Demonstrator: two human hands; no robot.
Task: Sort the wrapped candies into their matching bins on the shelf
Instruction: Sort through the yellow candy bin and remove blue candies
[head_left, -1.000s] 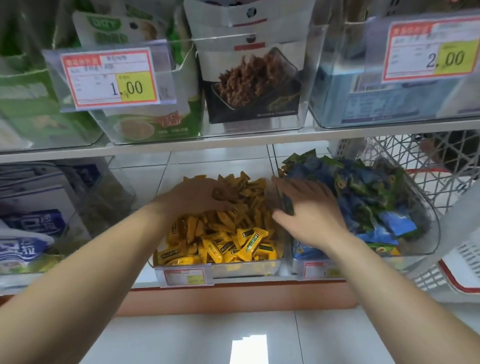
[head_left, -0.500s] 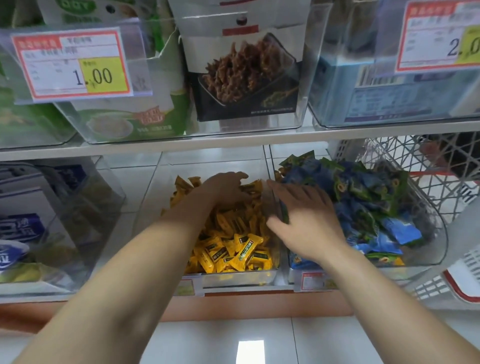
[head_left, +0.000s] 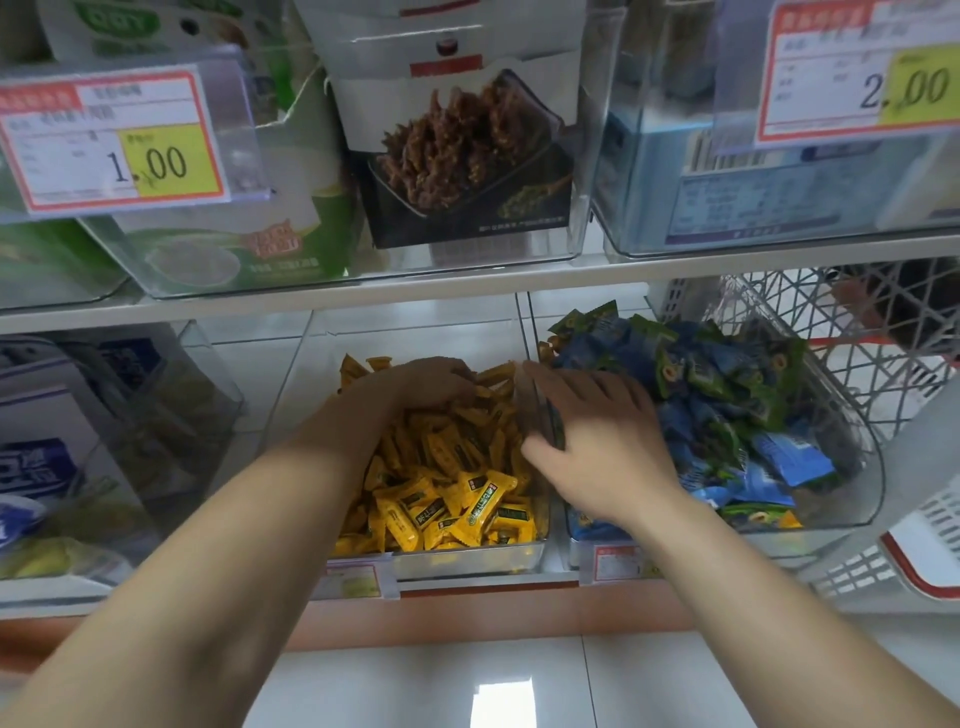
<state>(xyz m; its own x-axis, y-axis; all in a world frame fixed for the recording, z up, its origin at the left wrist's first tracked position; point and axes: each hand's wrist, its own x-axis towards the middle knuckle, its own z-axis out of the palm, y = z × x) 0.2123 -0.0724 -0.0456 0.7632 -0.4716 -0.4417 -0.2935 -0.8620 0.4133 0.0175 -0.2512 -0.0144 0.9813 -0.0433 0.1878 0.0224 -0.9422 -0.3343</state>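
Head view: two clear bins are seen side by side on the lower shelf (head_left: 493, 613). The left bin (head_left: 467, 564) is filled with yellow candies (head_left: 457, 499); the right bin (head_left: 872, 467) is heaped with blue and green candies (head_left: 727, 395). The left hand (head_left: 423, 382) is laid on the rear of the yellow heap, fingers curled down into the wrappers; whether a piece is held cannot be told, since the fingertips are hidden. The right hand (head_left: 597, 447) is spread flat, fingers straight and apart, over the left edge of the blue heap, with the thumb down by the clear wall between the bins; nothing is gripped. A small yellow-orange wrapper (head_left: 545, 347) is noted in the rear left corner of the right bin, apparently out of place there. It lies just beyond the right fingertips, toward the back of the shelf and against the dividing wall. The right hand is judged the nearer; the left is kept from it by the wall. The long axis of the piece is too small to be read. A short forward reach and a pinch would be called for.
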